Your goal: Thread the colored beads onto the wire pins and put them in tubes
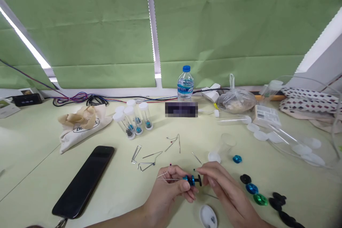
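Note:
Between the thumb and fingers of my left hand (171,188) is a small blue and black spool-shaped part (190,180), with a black disc at its right end. A thin bent metal wire with a pinkish tip (170,165) also shows at the left fingers. My right hand (224,188) is close to the black disc, its fingers drawn together. A small dark tip (194,170) peeks out by the right fingertips; whatever they grip is mostly hidden. A thin metal rod (197,157) shows just above that hand. Below, a white cap (208,216) holds tiny metal pieces.
Several bent metal keys (146,165) lie ahead of my hands. Clear tubes with white caps (143,106) stand behind them. At right are blue (251,188), green (260,199) and black discs (275,203). A phone (84,181) lies left; a water bottle (185,83) stands at the back.

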The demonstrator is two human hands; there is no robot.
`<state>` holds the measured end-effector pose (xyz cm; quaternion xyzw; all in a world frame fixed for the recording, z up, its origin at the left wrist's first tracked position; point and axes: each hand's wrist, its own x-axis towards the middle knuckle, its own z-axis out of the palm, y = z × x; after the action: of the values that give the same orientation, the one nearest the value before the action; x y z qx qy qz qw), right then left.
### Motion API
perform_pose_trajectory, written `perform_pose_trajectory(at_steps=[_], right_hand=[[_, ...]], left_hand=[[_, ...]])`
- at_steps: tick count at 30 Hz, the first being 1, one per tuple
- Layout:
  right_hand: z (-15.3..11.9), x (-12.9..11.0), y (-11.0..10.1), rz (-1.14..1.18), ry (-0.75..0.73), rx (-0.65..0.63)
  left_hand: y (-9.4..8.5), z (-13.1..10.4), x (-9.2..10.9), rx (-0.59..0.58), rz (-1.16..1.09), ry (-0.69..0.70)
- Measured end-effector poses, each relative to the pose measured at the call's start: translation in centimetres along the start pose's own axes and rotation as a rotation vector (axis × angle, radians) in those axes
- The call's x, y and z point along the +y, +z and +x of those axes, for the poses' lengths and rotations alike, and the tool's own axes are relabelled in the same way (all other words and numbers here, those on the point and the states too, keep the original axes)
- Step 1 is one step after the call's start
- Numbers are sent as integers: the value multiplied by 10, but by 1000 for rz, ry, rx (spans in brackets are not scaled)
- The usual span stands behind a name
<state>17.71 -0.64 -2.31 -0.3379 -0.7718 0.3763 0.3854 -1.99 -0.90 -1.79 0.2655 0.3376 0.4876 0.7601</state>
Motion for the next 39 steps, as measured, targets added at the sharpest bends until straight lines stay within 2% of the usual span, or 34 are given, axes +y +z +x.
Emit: perform_pose_trajectory(at_steps=[11, 29, 39], right_hand=[[0, 3, -1, -76, -35, 22], [-2, 6, -1, -72, -19, -6], [2, 3, 0, -34, -28, 29]], left_hand=[[-1, 4, -2, -9, -19, 5], [-3, 2, -3, -26, -3, 24], [-3, 2, -4, -13, 3, 16]])
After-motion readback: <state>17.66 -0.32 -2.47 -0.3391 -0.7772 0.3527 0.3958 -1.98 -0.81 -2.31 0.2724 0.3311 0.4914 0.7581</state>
